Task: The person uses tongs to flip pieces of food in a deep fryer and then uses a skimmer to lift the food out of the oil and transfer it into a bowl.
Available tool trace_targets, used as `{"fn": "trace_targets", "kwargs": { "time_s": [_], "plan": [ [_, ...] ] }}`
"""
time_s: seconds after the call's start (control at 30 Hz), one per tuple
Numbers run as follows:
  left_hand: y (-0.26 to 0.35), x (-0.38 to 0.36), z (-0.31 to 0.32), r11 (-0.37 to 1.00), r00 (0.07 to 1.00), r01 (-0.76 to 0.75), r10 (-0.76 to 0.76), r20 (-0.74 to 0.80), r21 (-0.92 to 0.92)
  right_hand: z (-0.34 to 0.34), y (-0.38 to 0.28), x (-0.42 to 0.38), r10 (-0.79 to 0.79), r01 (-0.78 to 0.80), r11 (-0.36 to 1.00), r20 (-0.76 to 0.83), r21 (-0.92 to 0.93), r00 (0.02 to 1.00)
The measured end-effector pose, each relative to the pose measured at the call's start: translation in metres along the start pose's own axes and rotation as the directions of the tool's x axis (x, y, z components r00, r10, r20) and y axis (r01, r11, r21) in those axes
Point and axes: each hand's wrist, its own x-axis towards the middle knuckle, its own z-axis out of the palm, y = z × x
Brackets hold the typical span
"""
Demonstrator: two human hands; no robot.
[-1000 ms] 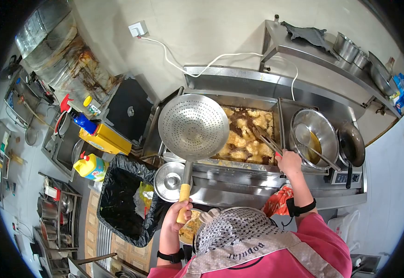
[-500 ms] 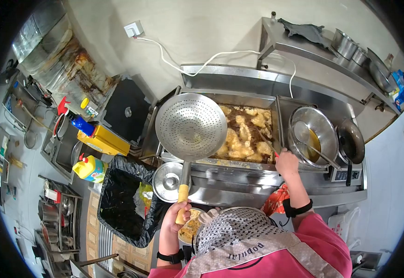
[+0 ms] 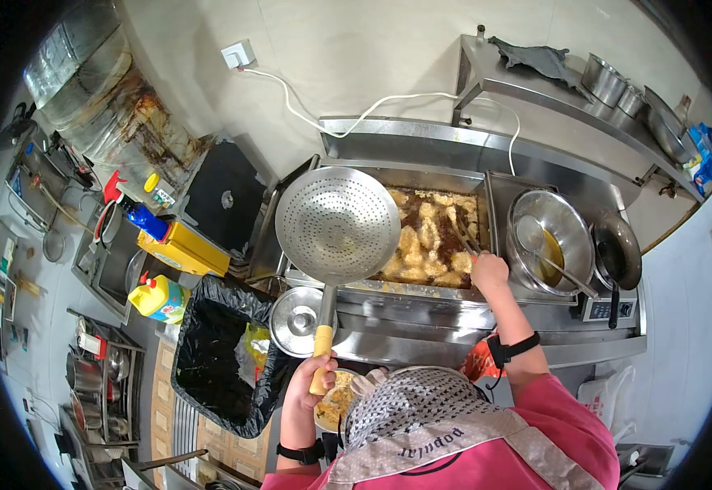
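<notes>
My left hand [image 3: 313, 378] is closed round the yellow handle of a large perforated strainer [image 3: 338, 224], whose bowl hangs over the left part of the fryer. My right hand [image 3: 489, 271] grips tongs [image 3: 464, 234] with a red part at the fingers. Their tips reach into the dark oil of the fryer, among golden battered pieces [image 3: 421, 245]. Just right of the fryer stands a steel bowl [image 3: 567, 204] with a ladle [image 3: 558, 265] and yellow liquid in it.
A lidded pot [image 3: 297, 320] sits below the strainer. Left of it is a bin with a black bag [image 3: 217, 367]. A wok [image 3: 617, 249] stands at the right, a shelf with pots [image 3: 544, 82] above. A white cable [image 3: 389, 100] hangs along the wall.
My right hand has moved slightly up and left, with the tongs now farther from me over the fryer. My left hand and the strainer have hardly moved.
</notes>
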Motion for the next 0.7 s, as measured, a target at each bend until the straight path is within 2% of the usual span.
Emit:
{"fn": "trace_targets", "kwargs": {
  "time_s": [0.17,0.37,0.47,0.57,0.7],
  "plan": [
    [0.001,0.0,0.002,1.0,1.0,0.004,-0.004,0.0,-0.018,-0.008,0.018,-0.024,-0.031,0.013,0.989,0.12,0.147,0.992],
    [0.002,-0.002,0.005,1.0,1.0,0.007,-0.007,-0.013,-0.028,-0.014,0.021,-0.04,0.073,-0.07,0.995,-0.044,0.07,0.996],
    [0.002,-0.002,0.005,1.0,1.0,-0.002,0.002,-0.014,-0.003,-0.017,0.021,-0.042,0.05,-0.048,0.998,-0.041,0.038,0.998],
    [0.001,-0.001,0.004,1.0,1.0,-0.003,0.003,-0.02,-0.004,-0.017,0.02,-0.043,-0.015,0.016,0.999,0.042,-0.029,0.999],
    [0.0,-0.001,0.003,1.0,1.0,-0.01,0.01,-0.014,0.006,-0.02,0.013,-0.047,-0.014,0.015,0.999,0.03,-0.036,0.999]
  ]
}}
